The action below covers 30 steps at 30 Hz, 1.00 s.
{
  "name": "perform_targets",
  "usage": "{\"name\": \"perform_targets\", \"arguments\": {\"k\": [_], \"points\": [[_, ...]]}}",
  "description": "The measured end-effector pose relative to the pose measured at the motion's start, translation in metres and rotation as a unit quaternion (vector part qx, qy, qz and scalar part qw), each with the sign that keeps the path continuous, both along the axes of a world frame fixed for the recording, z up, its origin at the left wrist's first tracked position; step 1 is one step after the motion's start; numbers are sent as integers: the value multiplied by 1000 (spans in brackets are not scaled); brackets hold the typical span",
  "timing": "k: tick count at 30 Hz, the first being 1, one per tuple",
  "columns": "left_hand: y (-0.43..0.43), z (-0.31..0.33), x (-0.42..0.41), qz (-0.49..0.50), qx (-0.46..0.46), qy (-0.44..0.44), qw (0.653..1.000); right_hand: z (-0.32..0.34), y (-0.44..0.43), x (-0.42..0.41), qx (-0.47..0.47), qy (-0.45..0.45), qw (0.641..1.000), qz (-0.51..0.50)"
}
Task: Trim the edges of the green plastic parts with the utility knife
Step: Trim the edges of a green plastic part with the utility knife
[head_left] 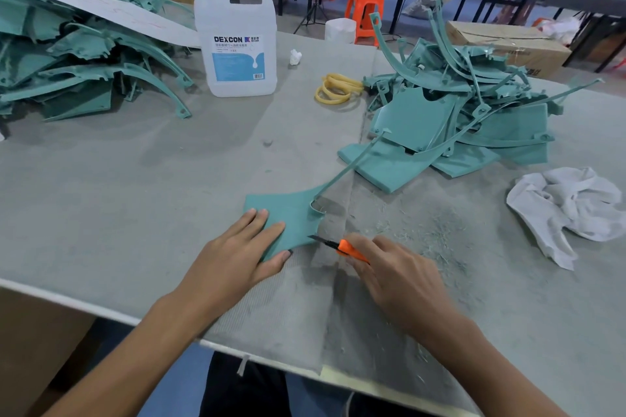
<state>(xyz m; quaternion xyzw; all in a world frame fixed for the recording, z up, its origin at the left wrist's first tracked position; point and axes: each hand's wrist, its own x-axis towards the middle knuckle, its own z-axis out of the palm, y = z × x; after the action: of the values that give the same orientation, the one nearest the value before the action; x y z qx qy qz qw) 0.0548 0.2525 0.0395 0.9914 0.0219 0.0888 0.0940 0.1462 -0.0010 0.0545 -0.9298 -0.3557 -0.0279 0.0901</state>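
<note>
A green plastic part [294,213] lies flat on the grey table [135,179] near the front edge, its thin curved arm reaching up to the right. My left hand [237,254] presses on its lower left with straight fingers. My right hand [389,271] grips an orange utility knife [345,247], and the dark blade tip touches the part's lower right edge. A heap of green parts [457,118] sits at the right and a second heap [67,54] at the far left.
A white DEXCON jug [237,41] stands at the back centre, with yellow rubber bands [335,88] to its right. A crumpled white cloth [569,210] lies at the right. Plastic shavings [437,237] litter the table by my right hand. Cardboard boxes and orange stools stand behind.
</note>
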Motion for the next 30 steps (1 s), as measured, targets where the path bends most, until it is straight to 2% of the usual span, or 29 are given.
{"name": "perform_targets", "arguments": {"k": [6, 11, 15, 17, 20, 23, 27, 30], "points": [[-1, 9, 3, -2, 4, 19, 1000, -8, 4, 0, 73, -81, 994, 0], [0, 7, 2, -10, 32, 19, 999, -8, 0, 7, 147, -83, 984, -49], [2, 6, 4, -8, 32, 5, 999, -12, -2, 6, 70, -88, 992, 54], [2, 6, 5, -5, 27, -6, 1000, -11, -1, 10, 86, -87, 992, 11], [0, 12, 5, -2, 21, -8, 1000, -4, 0, 18, 191, -27, 976, -104], [-6, 29, 5, 1, -32, -27, 999, 2, 8, 14, 266, 96, 956, -81], [-19, 52, 0, 5, -99, -72, 992, 17, 28, 4, 397, 333, 855, 6], [-26, 61, -5, 5, -128, -85, 988, 31, 38, 3, 455, 375, 808, 0]]}}
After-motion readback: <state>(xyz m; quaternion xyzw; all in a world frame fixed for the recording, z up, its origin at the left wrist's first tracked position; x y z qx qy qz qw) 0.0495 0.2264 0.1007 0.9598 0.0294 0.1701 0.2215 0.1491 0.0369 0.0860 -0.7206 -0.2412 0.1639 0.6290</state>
